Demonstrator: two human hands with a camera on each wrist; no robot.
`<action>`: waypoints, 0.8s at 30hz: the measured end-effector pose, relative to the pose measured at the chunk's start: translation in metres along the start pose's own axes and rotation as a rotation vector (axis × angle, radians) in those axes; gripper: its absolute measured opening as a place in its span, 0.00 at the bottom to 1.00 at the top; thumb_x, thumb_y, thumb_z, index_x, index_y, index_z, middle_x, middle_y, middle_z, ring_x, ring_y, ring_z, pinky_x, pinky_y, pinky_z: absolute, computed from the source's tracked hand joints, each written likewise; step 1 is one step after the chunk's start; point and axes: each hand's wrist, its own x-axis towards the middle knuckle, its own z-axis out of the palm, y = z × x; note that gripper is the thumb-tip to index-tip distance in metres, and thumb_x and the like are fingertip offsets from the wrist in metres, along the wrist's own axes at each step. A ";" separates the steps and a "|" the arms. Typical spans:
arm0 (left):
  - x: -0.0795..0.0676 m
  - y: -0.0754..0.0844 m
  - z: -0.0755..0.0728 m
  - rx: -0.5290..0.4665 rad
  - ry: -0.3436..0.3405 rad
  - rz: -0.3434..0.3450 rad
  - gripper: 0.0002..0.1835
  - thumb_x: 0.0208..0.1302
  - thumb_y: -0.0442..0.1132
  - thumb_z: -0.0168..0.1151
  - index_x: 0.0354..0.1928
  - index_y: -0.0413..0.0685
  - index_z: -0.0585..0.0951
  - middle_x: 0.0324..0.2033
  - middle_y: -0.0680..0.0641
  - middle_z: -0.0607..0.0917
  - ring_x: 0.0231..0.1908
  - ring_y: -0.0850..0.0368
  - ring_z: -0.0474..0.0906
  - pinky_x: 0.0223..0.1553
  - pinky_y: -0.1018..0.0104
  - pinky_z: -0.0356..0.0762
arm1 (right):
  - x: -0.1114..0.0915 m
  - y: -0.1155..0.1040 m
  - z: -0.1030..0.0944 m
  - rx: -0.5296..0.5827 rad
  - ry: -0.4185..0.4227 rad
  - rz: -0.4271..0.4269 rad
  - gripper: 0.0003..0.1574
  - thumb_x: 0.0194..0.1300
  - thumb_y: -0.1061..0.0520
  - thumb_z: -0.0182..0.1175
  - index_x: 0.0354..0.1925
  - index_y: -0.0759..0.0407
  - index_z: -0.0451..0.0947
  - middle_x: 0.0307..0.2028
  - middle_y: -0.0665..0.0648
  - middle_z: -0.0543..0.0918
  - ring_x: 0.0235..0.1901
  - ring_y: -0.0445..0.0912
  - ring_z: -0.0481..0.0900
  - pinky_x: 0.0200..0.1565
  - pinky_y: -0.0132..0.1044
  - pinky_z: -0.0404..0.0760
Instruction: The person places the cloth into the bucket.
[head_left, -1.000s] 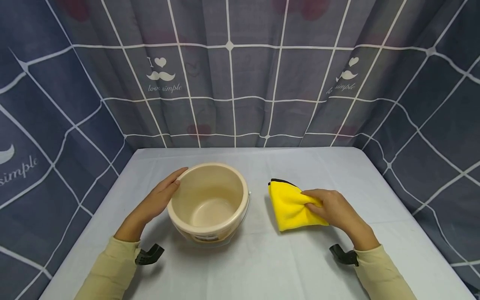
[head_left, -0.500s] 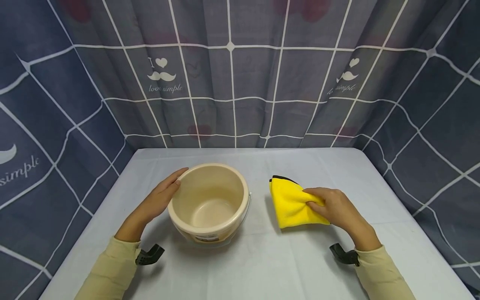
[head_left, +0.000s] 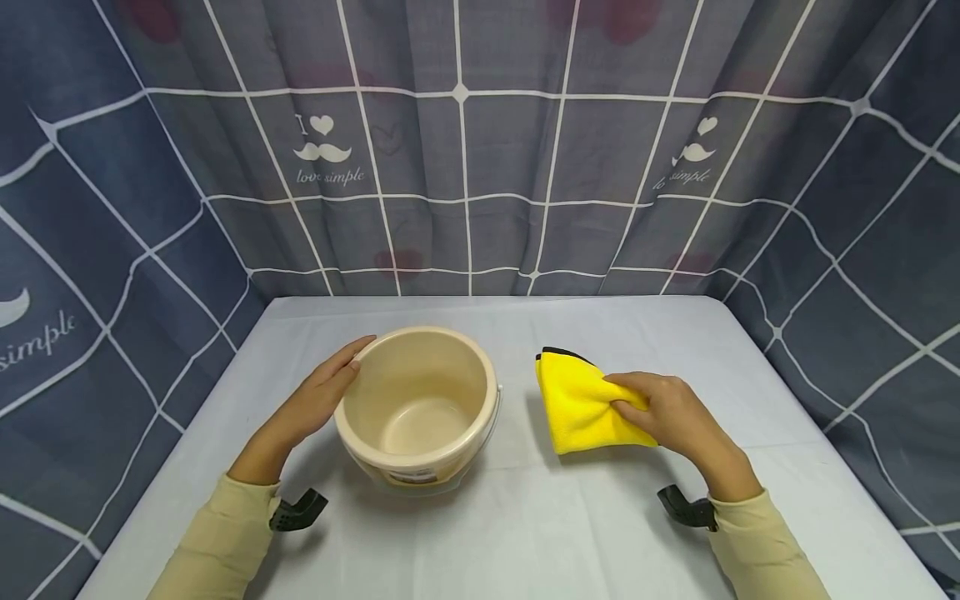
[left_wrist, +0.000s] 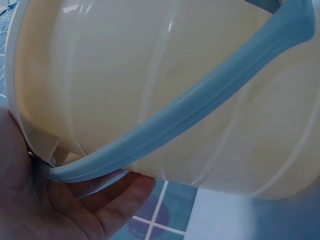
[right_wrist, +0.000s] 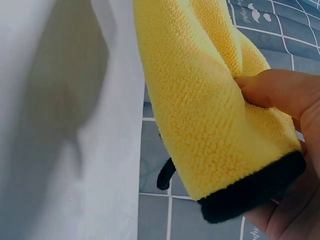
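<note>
A cream plastic bucket [head_left: 420, 417] stands on the white table, its mouth tipped toward the head camera. My left hand [head_left: 322, 396] holds its left side, thumb by the rim and fingers along the outer wall. In the left wrist view, the light blue handle [left_wrist: 170, 122] hangs across the bucket's wall, close by the fingers [left_wrist: 127, 202]. On the right, my right hand [head_left: 663, 412] pinches a folded yellow cloth [head_left: 577, 404] with dark edging. The right wrist view shows the thumb pressing into the fleecy cloth [right_wrist: 200, 110]; the other fingers are partly hidden behind it.
White cloth covers the table [head_left: 525, 533]. A dark grey curtain [head_left: 495, 150] with white grid lines surrounds its back and sides. Black wrist mounts [head_left: 300, 510] sit at both sleeve cuffs. The yellow cloth casts a shadow on the tabletop.
The right hand and yellow cloth have shifted slightly upward in the head view. The left hand and bucket have stayed in place.
</note>
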 end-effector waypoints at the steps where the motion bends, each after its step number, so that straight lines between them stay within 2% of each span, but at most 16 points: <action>1: 0.000 0.000 0.000 0.000 0.001 0.002 0.28 0.84 0.42 0.37 0.78 0.37 0.57 0.74 0.33 0.60 0.73 0.37 0.55 0.58 0.84 0.58 | 0.000 0.000 0.000 -0.001 0.007 -0.002 0.22 0.61 0.63 0.72 0.54 0.60 0.86 0.48 0.60 0.88 0.46 0.57 0.85 0.48 0.56 0.81; 14: -0.001 0.000 0.001 0.002 0.012 0.014 0.27 0.84 0.42 0.38 0.78 0.36 0.58 0.74 0.33 0.62 0.72 0.37 0.55 0.58 0.84 0.57 | 0.002 -0.002 -0.007 -0.019 0.077 -0.036 0.22 0.59 0.65 0.73 0.53 0.60 0.86 0.46 0.59 0.88 0.42 0.55 0.86 0.44 0.54 0.82; 24: -0.001 0.000 0.002 -0.008 0.012 0.032 0.27 0.84 0.41 0.38 0.77 0.34 0.58 0.73 0.32 0.63 0.71 0.35 0.56 0.58 0.84 0.59 | 0.004 -0.006 -0.011 -0.017 0.080 -0.055 0.23 0.58 0.66 0.74 0.53 0.60 0.86 0.46 0.59 0.88 0.41 0.54 0.86 0.44 0.52 0.83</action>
